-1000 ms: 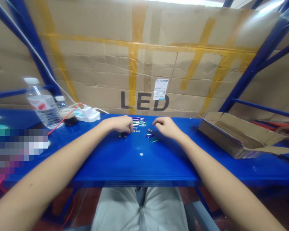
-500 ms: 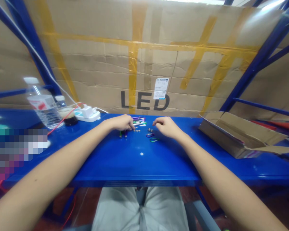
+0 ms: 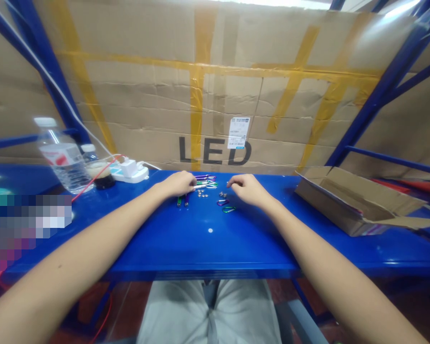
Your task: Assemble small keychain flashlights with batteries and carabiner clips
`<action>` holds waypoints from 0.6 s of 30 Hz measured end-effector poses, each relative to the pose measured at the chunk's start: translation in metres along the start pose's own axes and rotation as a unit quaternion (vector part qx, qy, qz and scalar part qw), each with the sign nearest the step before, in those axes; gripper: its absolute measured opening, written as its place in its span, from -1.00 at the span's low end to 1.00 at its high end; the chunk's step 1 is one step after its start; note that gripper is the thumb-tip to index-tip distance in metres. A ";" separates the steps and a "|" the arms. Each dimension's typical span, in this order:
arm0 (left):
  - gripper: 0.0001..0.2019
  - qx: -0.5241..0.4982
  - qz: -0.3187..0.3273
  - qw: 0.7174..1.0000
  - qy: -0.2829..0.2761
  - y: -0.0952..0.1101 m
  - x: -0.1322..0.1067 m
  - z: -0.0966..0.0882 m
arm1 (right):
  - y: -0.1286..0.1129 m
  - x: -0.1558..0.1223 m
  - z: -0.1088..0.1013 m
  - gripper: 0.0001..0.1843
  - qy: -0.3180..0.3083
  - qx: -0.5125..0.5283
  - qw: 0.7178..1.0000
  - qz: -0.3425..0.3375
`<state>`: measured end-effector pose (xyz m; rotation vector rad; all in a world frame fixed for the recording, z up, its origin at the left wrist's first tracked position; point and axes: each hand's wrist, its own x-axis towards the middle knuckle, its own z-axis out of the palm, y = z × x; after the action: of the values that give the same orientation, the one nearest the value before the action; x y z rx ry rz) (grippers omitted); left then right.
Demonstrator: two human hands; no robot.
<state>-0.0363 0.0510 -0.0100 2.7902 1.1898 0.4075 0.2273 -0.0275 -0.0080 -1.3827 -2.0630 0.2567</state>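
Bottle (image 3: pixel 62 157) L, carton (image 3: pixel 327 201) R, carabiners (image 3: pixel 229 209) btwn, on tbl (image 3: pixel 208 253)

Head cam, fwd/down, table (image 3: pixel 208 249) prob. near

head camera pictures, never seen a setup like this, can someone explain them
There's no machine: these are a person's bare left hand and right hand, seen by a camera worn on the head, looking forward and down. On the blue table, slim purple and green pieces lie by the left hand, small metal bits between the hands. A purple clip and a green clip lie near the right hand. An open cardboard box sits to the right. I can't tell whether either hand holds something.
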 end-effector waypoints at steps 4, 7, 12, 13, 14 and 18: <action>-0.87 0.061 -0.038 0.997 -0.007 0.003 -0.001 0.001 | 0.001 0.000 0.000 -0.71 -0.001 0.003 1.000 0.001; -0.87 0.064 -0.032 0.997 0.024 0.007 -0.001 -0.003 | 0.002 0.001 0.001 -0.72 0.014 0.007 1.000 -0.003; -0.80 -0.029 0.027 0.995 0.094 0.031 -0.001 -0.012 | -0.003 0.002 0.002 -0.73 0.074 0.088 0.993 -0.033; -0.81 -0.055 0.043 0.992 0.101 0.037 -0.002 -0.013 | -0.004 0.002 0.002 -0.70 0.069 0.122 0.989 -0.040; -0.82 -0.079 0.055 0.989 0.110 0.043 -0.003 -0.013 | -0.006 0.002 0.002 -0.67 0.058 0.158 0.985 -0.044; -0.83 -0.125 0.096 0.981 0.113 0.060 -0.008 -0.011 | -0.010 0.000 0.003 -0.78 -0.033 0.279 0.960 -0.014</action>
<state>-0.0025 0.0030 0.0096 2.6970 0.8327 0.8468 0.2182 -0.0312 -0.0057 -1.0030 -1.8566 0.8137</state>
